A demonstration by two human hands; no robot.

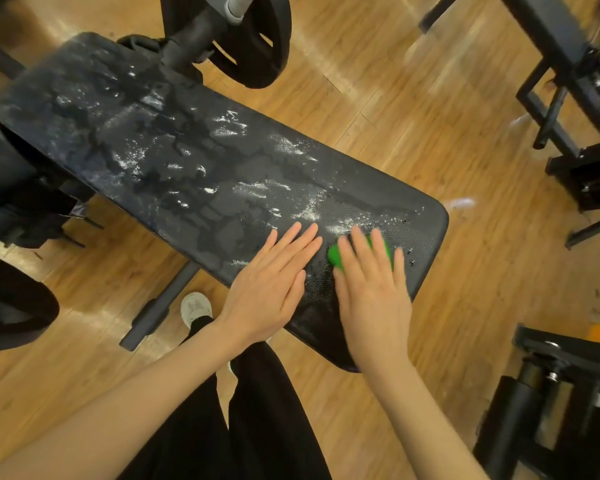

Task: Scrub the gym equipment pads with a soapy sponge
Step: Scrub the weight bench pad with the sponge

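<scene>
On the far left I see a dark round weight plate (11,313) at the frame edge, sitting over the glossy wood-plank floor (413,109). Moving in, the long black pad (174,161) runs diagonally, its vinyl skin pebbled, wet and streaked with white soap foam (284,147), its corners rounded. Below it a grey steel leg (160,303) angles down beside a white shoe (195,306). Now the left hand (271,289): flat on the pad near its close end, fingers straight and pressed together, palm down. Just to its right, the right hand (371,292) lies over a bright green sponge (336,254), fingers fairly straight and slightly spread, pushing it onto the pad. Only the sponge's left edge and a sliver between the fingers peek out; the hand is blurred, so I can't quite tell its shape. Sponge and hand sit near the pad's rounded end. Far right, black steel machine frames (568,81) stand on the floor.
</scene>
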